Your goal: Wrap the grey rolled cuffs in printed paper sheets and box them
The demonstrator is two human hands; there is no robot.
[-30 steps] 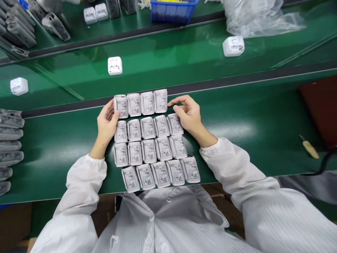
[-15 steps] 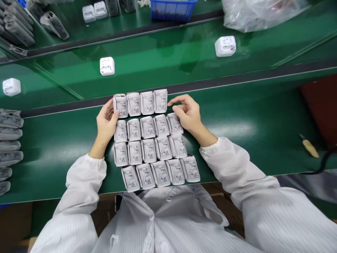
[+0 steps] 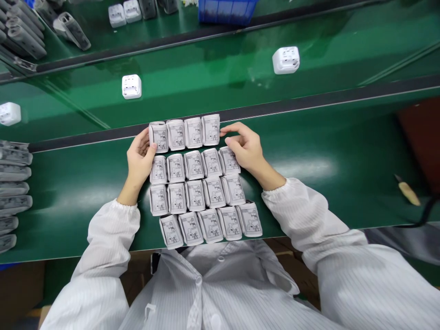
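Observation:
Several grey-white printed packets lie in four rows on the green table (image 3: 82, 192). My left hand (image 3: 139, 158) is at the left end of the top row, thumb and fingers around the edge of the leftmost packet (image 3: 159, 137). At the row's other end, my right hand (image 3: 245, 146) has its forefinger touching the side of the rightmost packet (image 3: 211, 130). Its fingers are apart and hold nothing. The thumb is just above the end packet (image 3: 229, 160) of the second row. The bottom row (image 3: 210, 225) sits near the table's front edge, slightly shifted right.
White socket-like units (image 3: 131, 86) stand on the green belt behind the table. Grey wrapped pieces (image 3: 15, 181) are stacked at the left. A blue basket (image 3: 227, 11) is on the shelf at the back. A tool with a yellowish handle (image 3: 409, 193) lies at the right.
The white units on the belt have shifted left. The clear plastic bag at the upper right is gone from view. My hands and the packets have hardly moved.

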